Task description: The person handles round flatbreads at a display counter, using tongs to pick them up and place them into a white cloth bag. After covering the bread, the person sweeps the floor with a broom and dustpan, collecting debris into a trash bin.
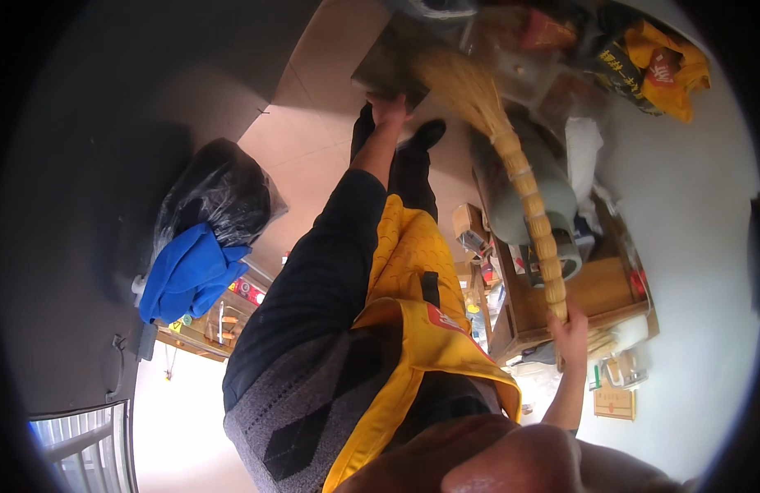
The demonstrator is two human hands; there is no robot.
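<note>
My right hand point(570, 333) is closed around the lower end of a long straw broom point(524, 185), whose handle is bound in rings. The broom rises up the picture, and its fanned bristles point(460, 80) are slightly blurred. My left hand point(388, 108) grips the near edge of a dark, flat, straight-edged panel point(388, 62). The bristles overlap the panel's right side; whether they touch it, I cannot tell. Part of the left fingers is hidden behind the panel's edge. My dark shoe point(430, 133) is just below the panel.
To the right, a grey-green gas cylinder point(524, 185) stands by a wooden cabinet point(602, 296). Yellow and black bags point(672, 70) are at the upper right. On the left are a black plastic bag point(215, 189) and a blue cloth point(195, 275). Pale tiles point(306, 123) cover the floor.
</note>
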